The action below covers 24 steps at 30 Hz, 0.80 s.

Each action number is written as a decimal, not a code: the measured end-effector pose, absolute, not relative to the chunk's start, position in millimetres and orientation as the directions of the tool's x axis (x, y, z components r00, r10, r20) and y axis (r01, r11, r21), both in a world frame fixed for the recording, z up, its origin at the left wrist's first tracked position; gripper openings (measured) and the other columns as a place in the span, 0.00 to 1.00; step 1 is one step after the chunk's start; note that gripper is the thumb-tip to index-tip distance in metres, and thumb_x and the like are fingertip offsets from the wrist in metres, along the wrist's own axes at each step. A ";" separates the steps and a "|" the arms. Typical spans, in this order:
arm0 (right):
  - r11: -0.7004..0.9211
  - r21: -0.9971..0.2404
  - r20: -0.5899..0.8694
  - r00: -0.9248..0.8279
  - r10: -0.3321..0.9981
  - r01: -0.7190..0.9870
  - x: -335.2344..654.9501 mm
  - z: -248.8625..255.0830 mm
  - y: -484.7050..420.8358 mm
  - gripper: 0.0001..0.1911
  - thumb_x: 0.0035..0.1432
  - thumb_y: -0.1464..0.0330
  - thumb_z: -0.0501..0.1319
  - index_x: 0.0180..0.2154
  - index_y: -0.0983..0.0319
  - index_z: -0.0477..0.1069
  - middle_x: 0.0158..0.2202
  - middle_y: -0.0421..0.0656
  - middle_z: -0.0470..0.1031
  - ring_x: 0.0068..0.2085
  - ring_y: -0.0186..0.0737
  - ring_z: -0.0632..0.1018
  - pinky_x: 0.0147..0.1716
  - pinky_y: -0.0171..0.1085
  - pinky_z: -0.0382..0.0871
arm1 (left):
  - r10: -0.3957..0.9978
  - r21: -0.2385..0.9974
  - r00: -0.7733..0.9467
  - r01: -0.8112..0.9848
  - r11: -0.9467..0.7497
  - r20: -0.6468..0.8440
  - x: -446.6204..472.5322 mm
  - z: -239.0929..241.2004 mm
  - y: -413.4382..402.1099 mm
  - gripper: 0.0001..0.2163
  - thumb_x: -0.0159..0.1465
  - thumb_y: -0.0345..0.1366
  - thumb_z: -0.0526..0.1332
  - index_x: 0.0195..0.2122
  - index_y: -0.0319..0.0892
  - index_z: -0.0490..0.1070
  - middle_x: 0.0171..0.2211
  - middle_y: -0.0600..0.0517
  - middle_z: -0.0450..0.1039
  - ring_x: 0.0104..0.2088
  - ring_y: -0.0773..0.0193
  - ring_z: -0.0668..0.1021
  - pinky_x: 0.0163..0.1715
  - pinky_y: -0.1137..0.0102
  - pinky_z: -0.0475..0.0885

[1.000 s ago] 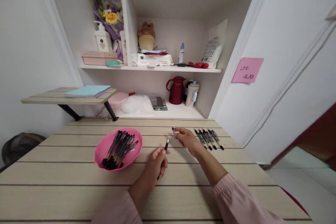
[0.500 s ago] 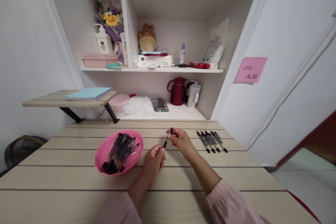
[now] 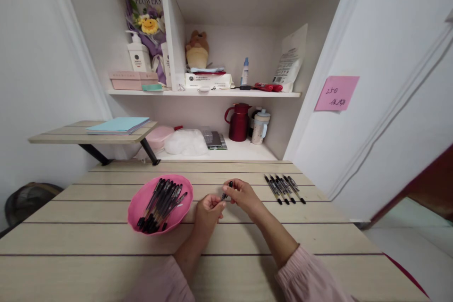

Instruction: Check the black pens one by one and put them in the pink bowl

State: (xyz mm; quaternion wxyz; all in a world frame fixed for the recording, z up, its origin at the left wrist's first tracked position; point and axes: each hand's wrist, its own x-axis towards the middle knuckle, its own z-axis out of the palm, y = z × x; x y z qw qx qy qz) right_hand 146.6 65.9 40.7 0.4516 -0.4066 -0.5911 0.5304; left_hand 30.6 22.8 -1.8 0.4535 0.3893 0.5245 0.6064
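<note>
Both my hands meet over the middle of the wooden table (image 3: 247, 236). My left hand (image 3: 207, 210) grips the lower part of a black pen (image 3: 226, 190). My right hand (image 3: 242, 194) pinches that pen's upper end, where its cap sits. Left of my hands stands a pink bowl (image 3: 137, 200) holding several black pens (image 3: 163, 203). To the right, several more black pens (image 3: 285, 188) lie in a neat row on the table.
Behind the table a white shelf unit holds a red jug (image 3: 238, 121), a cup (image 3: 259, 126), bottles and a plush toy. A small side shelf (image 3: 85, 135) carries a blue folder. A pink note (image 3: 336, 93) sticks to the door on the right.
My right hand brought the cap from beside the pen row to the pen tip, and both hands closed together on the pen, now lower and nearer the table.
</note>
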 end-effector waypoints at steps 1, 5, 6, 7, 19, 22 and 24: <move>0.085 -0.996 0.091 -0.272 0.958 -0.033 147.9 43.3 65.9 0.13 0.42 0.60 0.63 0.29 0.62 0.70 0.19 0.34 0.66 0.17 0.27 0.64 0.16 0.30 0.54 | 0.960 0.988 -0.278 -0.149 -0.033 -0.010 30.4 -1.9 22.8 0.08 0.44 0.34 0.64 0.23 0.40 0.65 0.13 0.61 0.62 0.11 0.75 0.64 0.10 0.80 0.53; 0.052 -0.991 0.083 -0.267 0.960 -0.121 149.1 46.8 66.9 0.14 0.42 0.58 0.62 0.27 0.63 0.70 0.20 0.37 0.70 0.17 0.27 0.64 0.16 0.29 0.53 | 0.969 0.985 -0.247 -0.171 -0.017 -0.026 30.2 -2.6 21.5 0.08 0.43 0.33 0.64 0.23 0.39 0.67 0.12 0.60 0.63 0.11 0.75 0.64 0.11 0.80 0.53; 0.052 -0.992 0.082 -0.266 0.960 -0.118 148.6 45.9 67.1 0.14 0.41 0.58 0.62 0.25 0.63 0.70 0.19 0.37 0.69 0.16 0.27 0.63 0.15 0.29 0.52 | 0.970 0.985 -0.242 -0.174 -0.016 -0.027 30.2 -2.9 20.9 0.08 0.43 0.33 0.64 0.23 0.39 0.67 0.12 0.60 0.63 0.11 0.75 0.64 0.11 0.79 0.53; 0.052 -0.992 0.080 -0.263 0.962 -0.111 148.0 44.7 67.2 0.14 0.41 0.58 0.62 0.24 0.63 0.69 0.18 0.37 0.69 0.16 0.27 0.63 0.15 0.29 0.52 | 0.970 0.984 -0.240 -0.177 -0.016 -0.027 30.1 -3.3 20.4 0.07 0.43 0.33 0.64 0.23 0.39 0.67 0.11 0.60 0.63 0.11 0.75 0.63 0.11 0.79 0.53; 0.044 -0.993 0.069 -0.243 0.968 -0.111 145.1 46.0 60.3 0.12 0.43 0.60 0.63 0.24 0.63 0.69 0.14 0.35 0.65 0.15 0.27 0.63 0.16 0.30 0.53 | 0.982 0.984 -0.188 -0.178 -0.025 -0.009 30.7 1.5 15.6 0.09 0.45 0.35 0.64 0.25 0.40 0.66 0.12 0.60 0.63 0.11 0.75 0.63 0.12 0.78 0.55; -0.013 -0.984 0.053 -0.366 0.929 -0.177 153.4 54.9 57.3 0.15 0.44 0.59 0.63 0.31 0.63 0.70 0.23 0.38 0.72 0.18 0.27 0.66 0.17 0.29 0.55 | 0.990 0.985 -0.143 -0.169 -0.022 -0.003 29.8 6.4 8.8 0.11 0.46 0.40 0.63 0.27 0.39 0.67 0.15 0.58 0.67 0.13 0.73 0.67 0.14 0.78 0.58; -0.044 -0.975 0.059 -0.447 0.893 -0.216 157.5 59.8 55.6 0.17 0.45 0.59 0.63 0.36 0.62 0.70 0.28 0.41 0.74 0.20 0.27 0.68 0.19 0.29 0.56 | 0.991 0.991 -0.131 -0.136 -0.015 -0.003 27.3 9.4 3.0 0.12 0.48 0.42 0.62 0.27 0.39 0.68 0.16 0.56 0.68 0.14 0.72 0.68 0.15 0.77 0.59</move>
